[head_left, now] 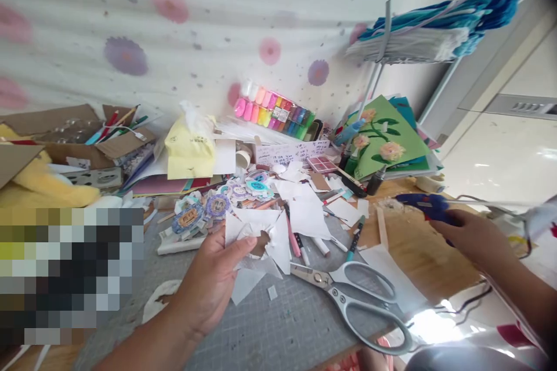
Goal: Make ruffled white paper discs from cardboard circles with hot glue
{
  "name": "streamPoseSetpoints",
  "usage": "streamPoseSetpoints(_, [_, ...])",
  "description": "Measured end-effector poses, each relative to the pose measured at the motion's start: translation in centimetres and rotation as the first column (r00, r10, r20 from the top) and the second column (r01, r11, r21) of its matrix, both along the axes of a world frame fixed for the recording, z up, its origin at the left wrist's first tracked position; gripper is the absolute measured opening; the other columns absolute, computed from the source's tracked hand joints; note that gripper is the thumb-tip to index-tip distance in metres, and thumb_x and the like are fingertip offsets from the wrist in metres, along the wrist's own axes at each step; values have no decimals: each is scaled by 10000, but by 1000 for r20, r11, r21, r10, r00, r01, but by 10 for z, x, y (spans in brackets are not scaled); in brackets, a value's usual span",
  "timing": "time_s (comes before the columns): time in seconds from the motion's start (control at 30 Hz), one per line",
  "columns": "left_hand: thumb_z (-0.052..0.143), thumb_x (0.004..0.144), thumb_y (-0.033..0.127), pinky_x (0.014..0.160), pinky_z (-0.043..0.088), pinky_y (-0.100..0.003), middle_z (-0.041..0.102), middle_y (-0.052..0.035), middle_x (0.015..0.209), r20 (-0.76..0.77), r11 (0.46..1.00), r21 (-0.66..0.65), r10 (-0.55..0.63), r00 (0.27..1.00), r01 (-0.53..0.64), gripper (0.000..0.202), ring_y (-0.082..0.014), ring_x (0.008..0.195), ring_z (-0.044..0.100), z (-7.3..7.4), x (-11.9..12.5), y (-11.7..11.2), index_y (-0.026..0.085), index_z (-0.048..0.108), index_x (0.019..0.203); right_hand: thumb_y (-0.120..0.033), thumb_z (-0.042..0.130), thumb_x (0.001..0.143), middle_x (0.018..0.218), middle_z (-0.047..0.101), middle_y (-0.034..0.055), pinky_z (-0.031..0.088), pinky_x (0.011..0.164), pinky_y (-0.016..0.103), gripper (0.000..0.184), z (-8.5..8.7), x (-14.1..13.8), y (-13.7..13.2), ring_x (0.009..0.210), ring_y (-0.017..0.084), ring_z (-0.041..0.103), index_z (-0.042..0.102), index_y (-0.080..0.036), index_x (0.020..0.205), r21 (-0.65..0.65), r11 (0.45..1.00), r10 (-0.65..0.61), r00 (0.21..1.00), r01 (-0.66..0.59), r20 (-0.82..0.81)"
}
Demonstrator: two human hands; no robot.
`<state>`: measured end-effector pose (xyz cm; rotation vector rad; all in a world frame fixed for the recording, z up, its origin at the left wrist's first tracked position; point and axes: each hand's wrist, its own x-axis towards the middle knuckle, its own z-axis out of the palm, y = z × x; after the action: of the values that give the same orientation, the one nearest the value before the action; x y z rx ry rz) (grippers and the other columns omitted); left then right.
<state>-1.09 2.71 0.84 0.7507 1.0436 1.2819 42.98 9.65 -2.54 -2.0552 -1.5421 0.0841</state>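
My left hand (213, 284) is closed on a cut piece of white paper (256, 232), held just above the grey cutting mat (270, 324). A brown scrap shows under the paper by my thumb. My right hand (474, 237) reaches out to the right over the wooden table and grips a blue glue gun (429, 207), whose cord trails off to the right. Large grey scissors (357, 295) lie shut on the mat between my two hands.
Paper scraps (304, 208), pens and round stickers (217, 206) litter the table. A tray of coloured clay (274, 111) leans on the flowered wall cloth. A green flower card (383, 136) stands at the right, a cardboard box (78, 139) at the left.
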Motion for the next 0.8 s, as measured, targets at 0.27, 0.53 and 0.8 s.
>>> streamPoseSetpoints(0.27, [682,737,227,655,515,-296,752,-60,879,48,993,-116,6,999,0,212,-211,758,686,-8,3,-1,193,688,947,-542,733,608,633,670,43,529,487,340,304,53,-144,-40,572,241,631,636,-264,682,105,898,428,795,-426,-430])
streamPoseSetpoints(0.53, [694,731,222,653,527,-321,752,-73,890,75,991,-135,27,997,-17,241,-229,752,693,-11,1,-2,198,696,971,-374,538,856,803,598,26,523,689,314,171,56,-200,-46,751,186,594,616,-244,776,-44,554,796,544,-831,-265])
streamPoseSetpoints(0.8, [689,744,187,664,528,-296,754,-42,855,126,986,-167,39,991,-17,195,-207,765,691,-8,0,1,218,706,936,-246,522,837,720,536,22,456,589,289,146,47,-205,-39,687,166,529,495,-231,695,-43,501,854,502,-864,-137])
